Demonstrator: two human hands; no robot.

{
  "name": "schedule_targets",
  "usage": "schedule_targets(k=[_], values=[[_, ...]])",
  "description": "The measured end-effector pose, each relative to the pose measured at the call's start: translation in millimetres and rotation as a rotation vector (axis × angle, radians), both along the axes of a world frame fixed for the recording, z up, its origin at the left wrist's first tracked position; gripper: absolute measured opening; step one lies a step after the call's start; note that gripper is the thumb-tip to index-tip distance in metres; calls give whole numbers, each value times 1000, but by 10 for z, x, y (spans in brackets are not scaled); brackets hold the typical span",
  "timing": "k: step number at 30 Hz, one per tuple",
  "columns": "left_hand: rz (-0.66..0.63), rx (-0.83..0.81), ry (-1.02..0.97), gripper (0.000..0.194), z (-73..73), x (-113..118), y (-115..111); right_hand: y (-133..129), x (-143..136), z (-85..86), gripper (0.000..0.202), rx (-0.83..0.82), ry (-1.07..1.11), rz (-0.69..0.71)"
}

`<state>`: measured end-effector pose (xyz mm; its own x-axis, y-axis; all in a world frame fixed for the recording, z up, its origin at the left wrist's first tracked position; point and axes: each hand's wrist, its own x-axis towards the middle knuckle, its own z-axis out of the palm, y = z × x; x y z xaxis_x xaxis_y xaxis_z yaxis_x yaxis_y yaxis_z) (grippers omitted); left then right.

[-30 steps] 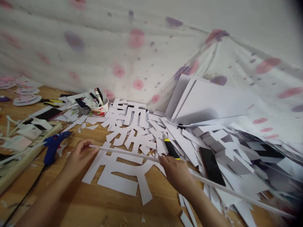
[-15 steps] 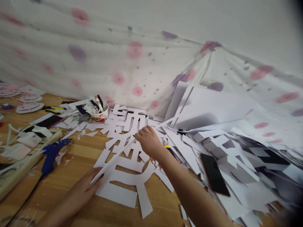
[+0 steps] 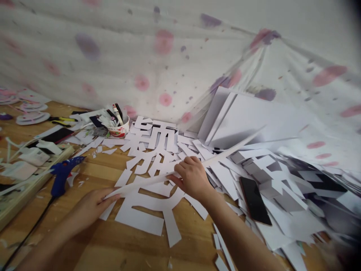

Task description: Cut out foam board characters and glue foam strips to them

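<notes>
Holding, head view: left hand point(image 3: 97, 201) pinches the near end of a long white strip point(image 3: 146, 182); right hand point(image 3: 192, 175) grips it farther along.
Strip: slanting above a white cut-out character point(image 3: 141, 221) that lies on the wooden table point(image 3: 113, 248), far end toward leaning white boards point(image 3: 259, 116).
Left side: blue glue gun point(image 3: 62, 176).
Right side: black smartphone point(image 3: 255, 201) among white scraps point(image 3: 221, 177).

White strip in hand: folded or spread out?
Spread out: the white strip runs from the left hand to beyond the right hand, with no fold showing.
</notes>
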<state>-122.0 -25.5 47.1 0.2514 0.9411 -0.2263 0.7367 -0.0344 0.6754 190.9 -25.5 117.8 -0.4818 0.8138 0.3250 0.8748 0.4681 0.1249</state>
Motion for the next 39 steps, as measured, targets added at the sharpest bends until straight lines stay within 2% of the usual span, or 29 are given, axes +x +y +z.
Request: schedule_targets(k=[3, 5, 10, 15, 17, 22, 25, 28, 31, 33, 39], values=[[-168, -83, 24, 50, 75, 177, 47, -152, 160, -90, 35, 28, 33, -33], [-191, -96, 86, 49, 137, 303, 91, -242, 266, -135, 35, 53, 47, -73], [-247, -7, 119, 38, 253, 614, 185, -402, 550, -154, 40, 100, 57, -144], [-353, 106, 110, 34, 233, 798, 291, -499, 735, -107, 44, 90, 81, -132], [-378, 122, 97, 36, 241, 820, 352, -523, 770, -98, 45, 94, 79, -139], [-439, 47, 57, 35, 349, 751, 497, -552, 901, -106, 45, 133, 59, -186], [-392, 31, 24, 33, 377, 650, 539, -577, 1034, -107, 44, 139, 45, -220], [-323, 9, -2, 37, 341, 557, 542, -618, 1141, -93, 44, 156, 40, -237], [-321, 13, 33, 42, 308, 519, 514, -649, 1162, -64, 42, 186, 30, -230], [-369, 9, 73, 43, 329, 538, 471, -647, 1115, -41, 41, 195, 20, -211], [-559, -48, 177, 37, 465, 768, 195, -471, 746, 26, 40, 182, 41, -51]])
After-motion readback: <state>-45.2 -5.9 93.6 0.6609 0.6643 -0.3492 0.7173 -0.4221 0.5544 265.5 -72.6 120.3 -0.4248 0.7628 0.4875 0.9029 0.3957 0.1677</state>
